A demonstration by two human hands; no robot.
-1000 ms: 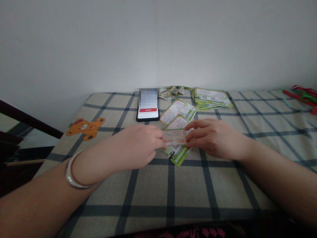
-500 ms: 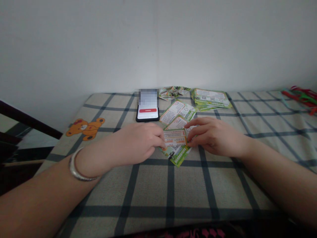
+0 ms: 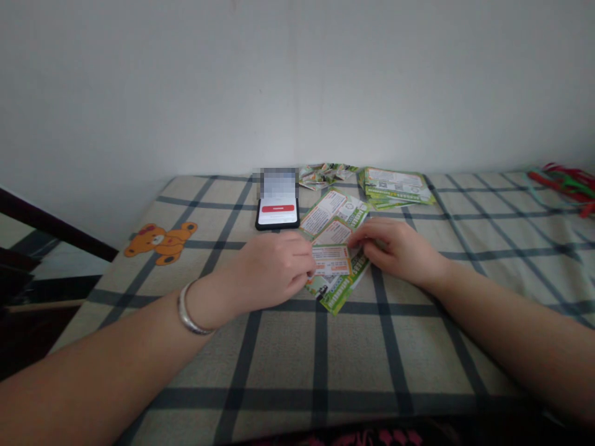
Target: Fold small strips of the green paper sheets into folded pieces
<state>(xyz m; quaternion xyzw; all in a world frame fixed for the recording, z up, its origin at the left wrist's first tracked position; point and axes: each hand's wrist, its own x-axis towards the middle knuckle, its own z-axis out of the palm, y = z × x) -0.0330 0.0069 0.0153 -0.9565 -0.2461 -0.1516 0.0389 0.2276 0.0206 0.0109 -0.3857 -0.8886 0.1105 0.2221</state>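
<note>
A small printed leaflet point(image 3: 332, 261), white and orange with a folded look, lies over green and white leaflets point(image 3: 341, 298) on the checked tablecloth. My left hand point(image 3: 284, 267), with a silver bangle on the wrist, closes its fingers on the leaflet's left edge. From the other side my right hand point(image 3: 403, 249) has its fingers curled together at the leaflet's upper right corner, thumb partly hidden. Another flat leaflet point(image 3: 324, 212) lies just beyond, partly overlapped by the nearer papers.
A lit phone point(image 3: 277, 214) lies beyond my left hand. Folded paper pieces point(image 3: 320, 176) and a leaflet stack point(image 3: 397, 184) sit against the wall. A bear picture point(image 3: 160, 241) is at the left edge; red and green items point(image 3: 569, 184) lie far right.
My left hand has shifted slightly right along with its bangle. The fingers of my right hand have drawn in from a spread position to the leaflet's upper right corner.
</note>
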